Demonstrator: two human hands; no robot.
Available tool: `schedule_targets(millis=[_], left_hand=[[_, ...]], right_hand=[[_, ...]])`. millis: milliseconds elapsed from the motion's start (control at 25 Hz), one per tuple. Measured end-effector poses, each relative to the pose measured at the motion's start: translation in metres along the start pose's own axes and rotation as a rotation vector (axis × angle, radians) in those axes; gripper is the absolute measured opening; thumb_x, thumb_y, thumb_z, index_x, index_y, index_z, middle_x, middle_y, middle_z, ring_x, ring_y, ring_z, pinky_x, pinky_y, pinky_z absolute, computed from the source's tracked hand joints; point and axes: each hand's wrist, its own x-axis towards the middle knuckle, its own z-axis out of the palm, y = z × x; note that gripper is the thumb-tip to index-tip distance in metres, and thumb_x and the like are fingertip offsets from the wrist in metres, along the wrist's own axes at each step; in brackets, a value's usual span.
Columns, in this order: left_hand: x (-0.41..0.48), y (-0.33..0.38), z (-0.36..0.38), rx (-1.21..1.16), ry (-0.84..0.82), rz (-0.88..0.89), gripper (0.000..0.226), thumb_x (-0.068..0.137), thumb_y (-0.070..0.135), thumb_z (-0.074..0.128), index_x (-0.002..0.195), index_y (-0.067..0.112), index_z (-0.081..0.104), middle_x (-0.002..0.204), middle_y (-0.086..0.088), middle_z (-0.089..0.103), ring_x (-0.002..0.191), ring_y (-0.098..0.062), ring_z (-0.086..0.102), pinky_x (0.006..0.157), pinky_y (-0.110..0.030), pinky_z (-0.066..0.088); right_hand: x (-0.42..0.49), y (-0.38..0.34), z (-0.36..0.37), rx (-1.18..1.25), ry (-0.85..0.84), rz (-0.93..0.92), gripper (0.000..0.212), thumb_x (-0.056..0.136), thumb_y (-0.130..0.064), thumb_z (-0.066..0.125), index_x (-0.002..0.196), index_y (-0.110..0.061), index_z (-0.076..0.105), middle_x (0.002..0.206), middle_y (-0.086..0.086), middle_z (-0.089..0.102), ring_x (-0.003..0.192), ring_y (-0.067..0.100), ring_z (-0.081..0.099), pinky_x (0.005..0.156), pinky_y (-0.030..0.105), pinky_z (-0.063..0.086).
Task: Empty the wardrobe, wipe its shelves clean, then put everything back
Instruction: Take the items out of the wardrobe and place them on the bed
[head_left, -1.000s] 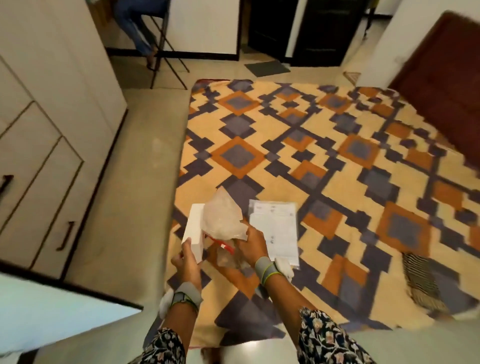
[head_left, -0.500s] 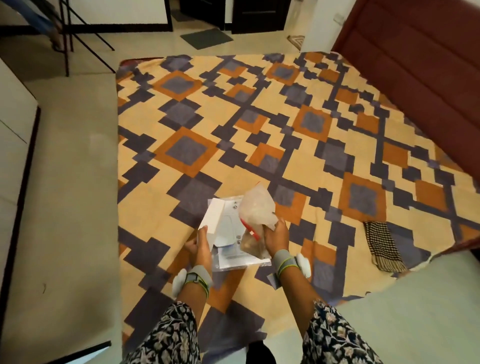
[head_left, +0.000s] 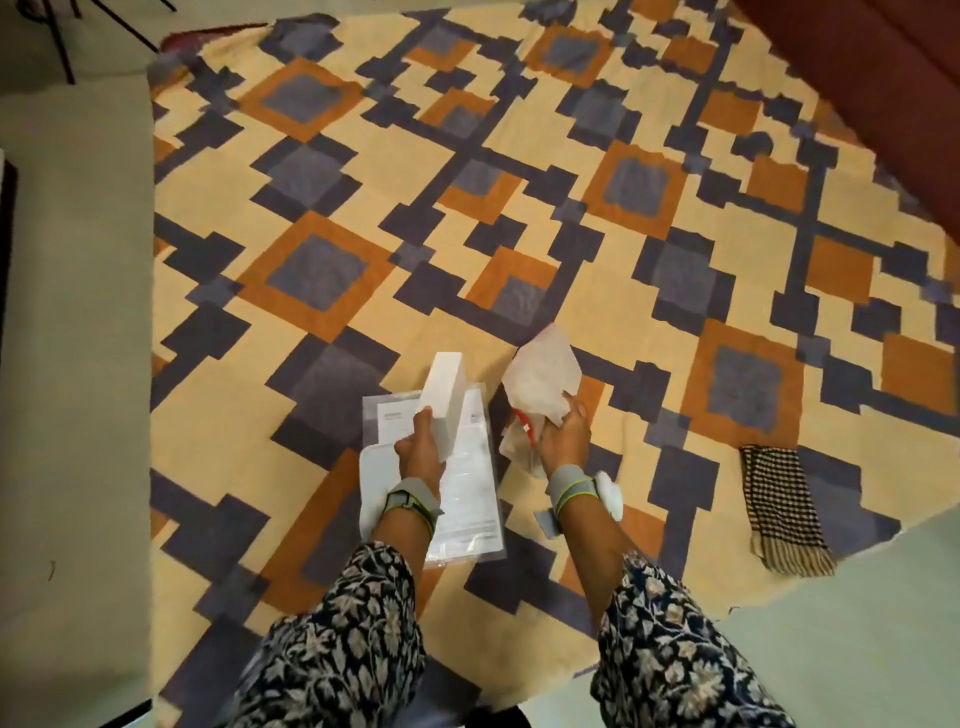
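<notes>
Head view has swung onto the orange-and-grey patterned spread (head_left: 332, 156); above its front edge, left hand (head_left: 418, 452) grips a white rectangular box (head_left: 444, 395), right hand (head_left: 563, 436), now apart, a crumpled translucent plastic bag (head_left: 543, 374): emptying likely continues.

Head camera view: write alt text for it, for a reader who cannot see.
Seen from above, a person's left hand grips a white box and the right hand grips a crumpled plastic bag over a patterned rug. Under the left hand are papers in a clear sleeve; a checked cloth lies at the rug's right edge.
</notes>
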Motion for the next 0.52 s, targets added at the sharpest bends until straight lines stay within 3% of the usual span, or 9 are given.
schedule_targets(millis=[160, 400, 520], left_hand=[[0.045, 0.004, 0.061, -0.040, -0.018, -0.030, 0.062, 0.092, 0.050, 0.047, 0.139, 0.012, 0.034, 0.132, -0.012, 0.046, 0.120, -0.032, 0.046, 0.098, -0.041, 0.042], [0.101, -0.002, 0.093, -0.110, -0.055, -0.135, 0.056, 0.096, 0.048, 0.042, 0.141, 0.016, 0.037, 0.138, -0.006, 0.045, 0.127, -0.027, 0.044, 0.102, -0.040, 0.039], [0.134, -0.011, 0.107, -0.133, -0.010, -0.147, 0.045, 0.101, 0.033, 0.037, 0.139, 0.009, 0.038, 0.122, -0.010, 0.054, 0.094, -0.020, 0.053, 0.090, -0.034, 0.046]], right_hand=[[0.067, 0.024, 0.005, -0.127, -0.012, -0.006, 0.048, 0.086, -0.013, 0.065, 0.131, -0.007, 0.052, 0.136, 0.016, 0.045, 0.125, 0.036, 0.044, 0.106, 0.041, 0.039], [0.095, 0.056, 0.012, -0.219, -0.094, -0.001, 0.050, 0.086, -0.003, 0.058, 0.135, -0.008, 0.049, 0.135, 0.018, 0.040, 0.123, 0.032, 0.044, 0.103, 0.025, 0.031], [0.110, 0.078, 0.023, -0.240, -0.171, 0.034, 0.056, 0.083, -0.001, 0.059, 0.136, -0.010, 0.048, 0.136, 0.017, 0.038, 0.125, 0.033, 0.042, 0.105, 0.027, 0.031]])
